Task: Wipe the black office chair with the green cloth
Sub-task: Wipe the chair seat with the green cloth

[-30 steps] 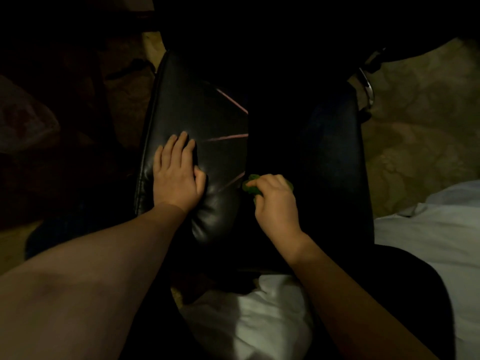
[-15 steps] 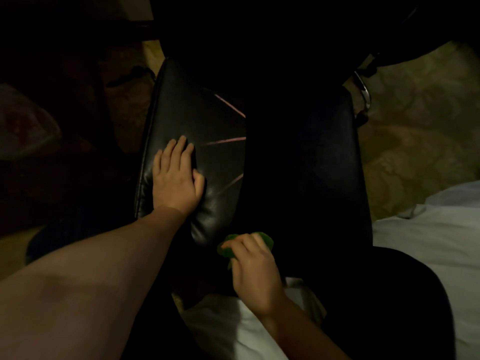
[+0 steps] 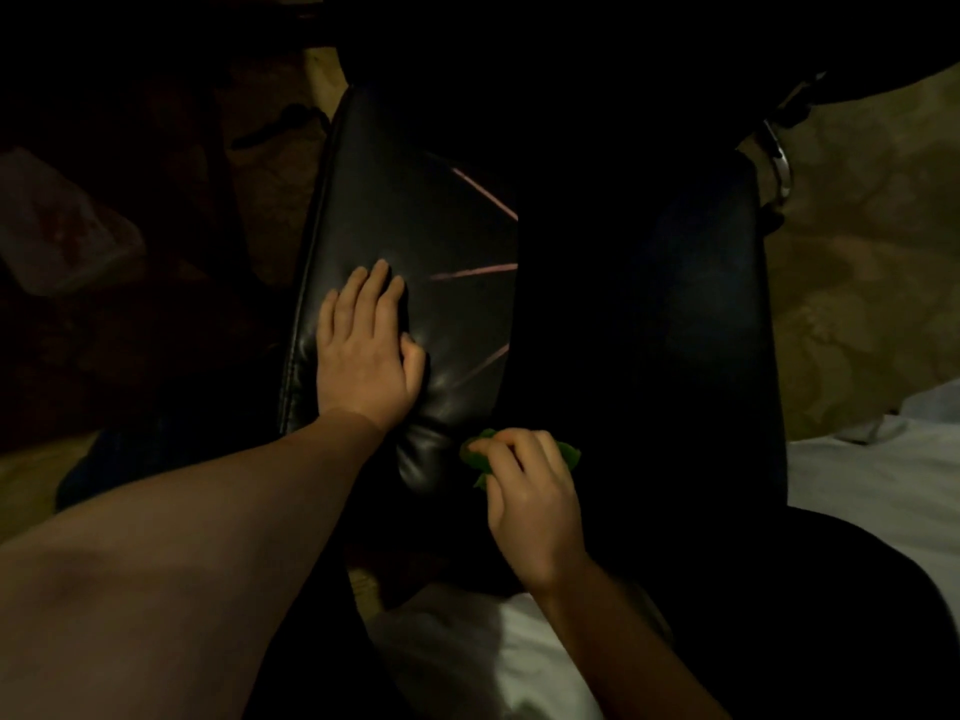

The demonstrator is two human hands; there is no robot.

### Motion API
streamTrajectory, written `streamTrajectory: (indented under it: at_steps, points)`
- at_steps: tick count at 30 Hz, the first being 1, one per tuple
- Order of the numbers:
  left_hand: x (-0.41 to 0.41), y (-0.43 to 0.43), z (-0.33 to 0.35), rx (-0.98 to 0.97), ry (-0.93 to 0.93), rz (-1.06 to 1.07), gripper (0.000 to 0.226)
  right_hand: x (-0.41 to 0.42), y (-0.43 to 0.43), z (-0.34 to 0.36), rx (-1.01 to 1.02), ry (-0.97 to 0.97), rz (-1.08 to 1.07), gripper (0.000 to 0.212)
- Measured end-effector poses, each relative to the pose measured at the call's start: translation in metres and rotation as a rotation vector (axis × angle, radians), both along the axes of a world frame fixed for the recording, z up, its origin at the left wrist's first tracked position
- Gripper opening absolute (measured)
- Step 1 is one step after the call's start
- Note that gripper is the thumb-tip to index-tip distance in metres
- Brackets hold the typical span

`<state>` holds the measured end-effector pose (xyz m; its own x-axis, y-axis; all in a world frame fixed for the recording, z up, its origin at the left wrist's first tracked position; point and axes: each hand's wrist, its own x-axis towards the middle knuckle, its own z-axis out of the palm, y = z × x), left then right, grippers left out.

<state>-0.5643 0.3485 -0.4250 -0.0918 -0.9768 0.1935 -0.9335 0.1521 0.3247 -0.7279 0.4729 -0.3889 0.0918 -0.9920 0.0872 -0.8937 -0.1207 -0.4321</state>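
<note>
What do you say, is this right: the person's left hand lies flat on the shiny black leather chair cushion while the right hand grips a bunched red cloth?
Not quite: the head view shows a bunched green cloth gripped in the right hand, not a red one. The rest holds: the left hand lies flat on the shiny black leather chair cushion.

1. The left hand [image 3: 363,366] lies flat, fingers straight, on the black leather office chair [image 3: 415,241].
2. The right hand [image 3: 530,491] grips a crumpled green cloth [image 3: 475,457] against the chair's near edge.
</note>
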Motion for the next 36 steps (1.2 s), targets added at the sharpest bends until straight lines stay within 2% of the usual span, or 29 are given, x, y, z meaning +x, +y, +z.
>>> streamTrajectory:
  at_steps: [4, 11, 22, 30, 33, 36]
  points:
    - [0.000, -0.001, -0.001, 0.001, -0.004, -0.004, 0.058, -0.008, -0.028, -0.004, -0.027, 0.010, -0.018, 0.031]
    - [-0.001, -0.001, 0.001, 0.024, -0.031, 0.002, 0.059, -0.022, -0.119, 0.003, -0.005, -0.027, -0.186, 0.029]
    - [-0.001, -0.003, 0.003, 0.053, -0.053, 0.011, 0.060, -0.041, -0.242, -0.002, -0.011, 0.062, -0.220, 0.027]
    - [0.001, -0.005, -0.002, 0.039, -0.067, 0.012, 0.061, -0.043, -0.300, 0.001, -0.007, 0.121, -0.244, 0.029]
    - [0.001, -0.005, -0.004, 0.033, -0.069, 0.006, 0.062, -0.043, -0.322, 0.009, 0.016, 0.105, -0.281, 0.030]
    - [0.002, -0.004, -0.004, 0.032, -0.068, 0.003, 0.061, -0.043, -0.335, 0.018, -0.001, -0.001, -0.302, 0.031]
